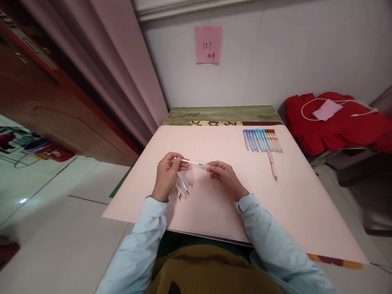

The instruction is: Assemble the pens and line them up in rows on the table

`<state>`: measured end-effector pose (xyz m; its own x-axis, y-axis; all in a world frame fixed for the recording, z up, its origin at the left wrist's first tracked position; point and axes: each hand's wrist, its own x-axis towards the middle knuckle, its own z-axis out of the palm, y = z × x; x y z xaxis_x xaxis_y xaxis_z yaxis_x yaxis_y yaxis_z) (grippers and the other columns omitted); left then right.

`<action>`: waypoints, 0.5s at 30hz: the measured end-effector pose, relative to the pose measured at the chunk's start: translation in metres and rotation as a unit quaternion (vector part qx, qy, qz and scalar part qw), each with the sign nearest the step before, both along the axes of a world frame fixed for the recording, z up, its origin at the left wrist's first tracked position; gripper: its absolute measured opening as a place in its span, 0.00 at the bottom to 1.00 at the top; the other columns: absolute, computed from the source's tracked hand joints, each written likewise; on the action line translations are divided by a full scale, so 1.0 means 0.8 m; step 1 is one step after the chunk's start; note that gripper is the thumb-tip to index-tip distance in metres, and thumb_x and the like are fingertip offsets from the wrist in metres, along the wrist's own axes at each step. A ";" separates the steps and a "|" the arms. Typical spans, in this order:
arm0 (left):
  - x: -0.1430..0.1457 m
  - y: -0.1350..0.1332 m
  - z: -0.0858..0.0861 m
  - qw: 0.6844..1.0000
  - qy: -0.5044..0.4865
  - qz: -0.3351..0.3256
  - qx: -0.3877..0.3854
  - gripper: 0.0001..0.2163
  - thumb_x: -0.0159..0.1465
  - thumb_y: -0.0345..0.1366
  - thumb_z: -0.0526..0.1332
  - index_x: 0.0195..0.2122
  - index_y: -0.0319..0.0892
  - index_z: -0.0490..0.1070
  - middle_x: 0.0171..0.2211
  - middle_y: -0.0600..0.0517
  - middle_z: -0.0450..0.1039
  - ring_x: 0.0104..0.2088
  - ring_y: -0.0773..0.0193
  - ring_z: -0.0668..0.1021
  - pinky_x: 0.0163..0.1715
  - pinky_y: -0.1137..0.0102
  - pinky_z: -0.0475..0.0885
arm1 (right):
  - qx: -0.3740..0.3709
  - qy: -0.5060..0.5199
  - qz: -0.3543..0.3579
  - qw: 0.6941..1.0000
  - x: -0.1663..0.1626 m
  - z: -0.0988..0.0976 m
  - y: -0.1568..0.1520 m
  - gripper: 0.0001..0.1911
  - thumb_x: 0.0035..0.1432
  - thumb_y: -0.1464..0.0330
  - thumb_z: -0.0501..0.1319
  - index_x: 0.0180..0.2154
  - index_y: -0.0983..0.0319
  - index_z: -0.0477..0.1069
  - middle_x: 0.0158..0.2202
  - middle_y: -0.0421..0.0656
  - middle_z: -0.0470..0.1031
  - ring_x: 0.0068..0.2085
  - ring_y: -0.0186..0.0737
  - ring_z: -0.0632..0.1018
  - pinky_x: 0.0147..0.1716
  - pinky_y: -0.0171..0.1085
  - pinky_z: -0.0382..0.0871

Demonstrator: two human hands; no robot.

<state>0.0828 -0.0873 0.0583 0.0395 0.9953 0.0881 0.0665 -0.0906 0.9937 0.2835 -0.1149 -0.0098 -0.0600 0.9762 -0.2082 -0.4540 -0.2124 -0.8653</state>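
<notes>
Where the two hands meet just left of the middle of the frame, a thin white refill (192, 163) runs between them, lying almost level above the pink sheet (294, 196) that covers the table. The left hand (168, 175) pinches the refill's left end between thumb and forefinger. Its lower fingers are curled around a small clear bag (187, 182), which hangs beneath the hand with more refills inside, their dark tips pointing down toward the sheet. The right hand (225, 175) has its fingertips closed narrowly on the refill's right end, with the rest of the fingers tucked in. Both wrists come out of pale blue sleeves at the bottom of the frame.

Toward the upper right of the sheet lies a tidy row of pens (262, 140), side by side and touching, blue ones at the left and orange-brown ones at the right. Just below that row, apart from it, a single pink pen (272, 165) lies at a slight slant. On the wall at the top of the frame hangs a pink note (208, 45) with handwriting. At the right edge a red cloth (337, 126) carries a white cable (309, 103).
</notes>
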 end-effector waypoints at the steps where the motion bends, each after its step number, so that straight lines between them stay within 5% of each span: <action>1: 0.001 0.000 0.000 1.000 0.003 -0.002 -0.001 0.12 0.61 0.44 0.63 0.37 0.40 0.69 0.34 0.47 0.79 0.31 0.63 0.81 0.36 0.66 0.78 | 0.006 -0.008 0.012 1.000 0.000 0.000 -0.001 0.16 0.46 0.61 0.71 0.37 0.61 0.77 0.32 0.42 0.79 0.29 0.33 0.74 0.33 0.35 0.69; 10: 0.019 -0.002 0.004 0.999 0.040 -0.031 0.001 0.12 0.60 0.43 0.65 0.38 0.41 0.67 0.30 0.49 0.79 0.28 0.65 0.78 0.35 0.67 0.75 | 0.083 -0.060 0.169 0.980 -0.003 -0.002 -0.008 0.18 0.49 0.57 0.71 0.38 0.61 0.77 0.34 0.44 0.80 0.34 0.36 0.77 0.36 0.36 0.68; 15: 0.028 -0.006 0.004 0.995 0.060 -0.077 -0.004 0.13 0.60 0.44 0.64 0.40 0.40 0.72 0.34 0.48 0.79 0.32 0.64 0.78 0.38 0.68 0.73 | 0.104 -0.079 0.184 0.974 -0.003 -0.001 -0.009 0.16 0.52 0.56 0.69 0.35 0.62 0.78 0.33 0.43 0.78 0.32 0.34 0.74 0.35 0.35 0.67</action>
<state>0.1050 -0.0920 0.0613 0.2018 0.9773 0.0650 0.1709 -0.1005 0.9801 0.2808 -0.1218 -0.0109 -0.3970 0.9168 -0.0435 -0.2385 -0.1488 -0.9597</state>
